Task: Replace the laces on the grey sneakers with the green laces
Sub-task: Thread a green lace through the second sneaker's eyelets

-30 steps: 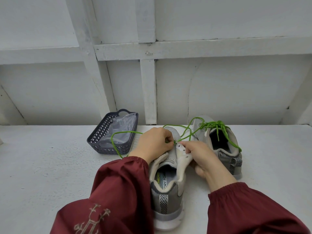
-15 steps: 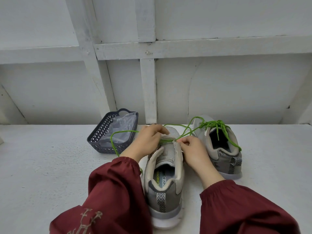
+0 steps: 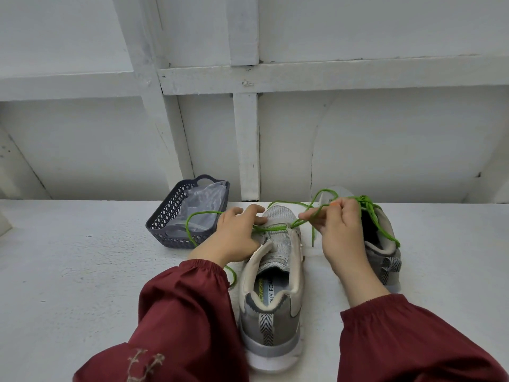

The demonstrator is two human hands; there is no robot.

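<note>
Near sneaker [image 3: 278, 321]: stood on the white table [image 3: 82, 271] between the two hands; its long axis runs from near to far, with the heel turned to the camera and the toe pointed at the wall [image 3: 385, 133]
Green lace [image 3: 271, 229]: laid across the front eyelets of the near sneaker; from there two strands are drawn up and to the right into the right hand, and a loose loop is trailed out to the left, over the basket and under the left hand
Right hand [image 3: 340, 232]: raised above the table just right of the toe, back of the hand to the camera, fingers curled; the green lace is pinched at the fingertips, so the sneaker lies below and to the left of the pinch
Left hand [image 3: 235, 238]: laid palm down on the left side of the near sneaker, fingers stretched across the toe and pressed on it
Far sneaker [image 3: 385, 252]: set beside the near one, partly hidden by the right hand, toe also turned to the wall, with a second lace [image 3: 367, 205] bunched at its tongue
Basket [image 3: 165, 213]: dark, placed left of the toe, with a clear plastic bag [image 3: 205, 205] inside
Sleeves [image 3: 190, 307]: dark red, gathered at the wrists
</note>
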